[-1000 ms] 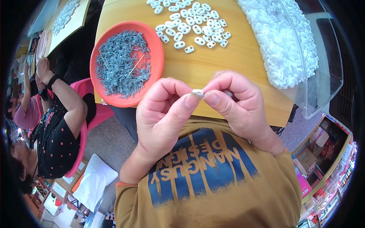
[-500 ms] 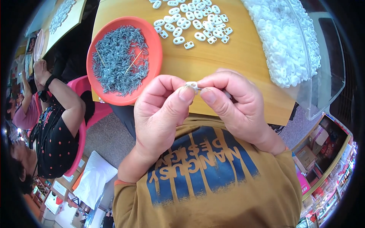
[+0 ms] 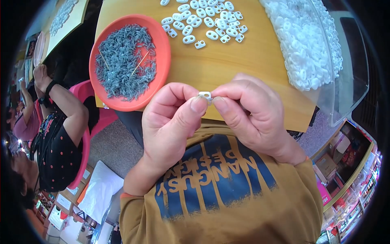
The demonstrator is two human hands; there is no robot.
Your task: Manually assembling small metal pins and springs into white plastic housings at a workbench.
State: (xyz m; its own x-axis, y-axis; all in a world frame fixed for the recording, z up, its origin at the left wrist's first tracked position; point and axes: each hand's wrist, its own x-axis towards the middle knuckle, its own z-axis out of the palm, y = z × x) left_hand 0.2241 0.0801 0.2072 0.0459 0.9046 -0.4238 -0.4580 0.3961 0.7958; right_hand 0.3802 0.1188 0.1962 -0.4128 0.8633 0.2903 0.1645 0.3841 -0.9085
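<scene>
Just off the table's near edge, my left hand [image 3: 172,122] pinches a small white plastic cord lock piece [image 3: 204,95] between thumb and forefinger. One round hole shows in it. My right hand [image 3: 252,116] is closed too, its thumb and forefinger pressed together at the piece's right end; whatever else lies between those fingertips is hidden. To the left, a red plate [image 3: 163,61] holds a heap of small grey metal springs [image 3: 126,61] with two thin wooden sticks on top. Many similar white cord lock pieces [image 3: 201,13] lie scattered on the table beyond my hands.
A clear plastic bin [image 3: 331,81] heaped with white plastic parts [image 3: 306,53] stands at the right of the wooden table [image 3: 231,61]. At the left, another person [image 3: 61,142] sits on a pink chair [image 3: 86,156]. Shelves with boxes [image 3: 327,166] are at lower right.
The dark spring that showed between the white piece and my right fingertips is out of sight. My right fingertips have closed in against the piece. The whole view shifted slightly.
</scene>
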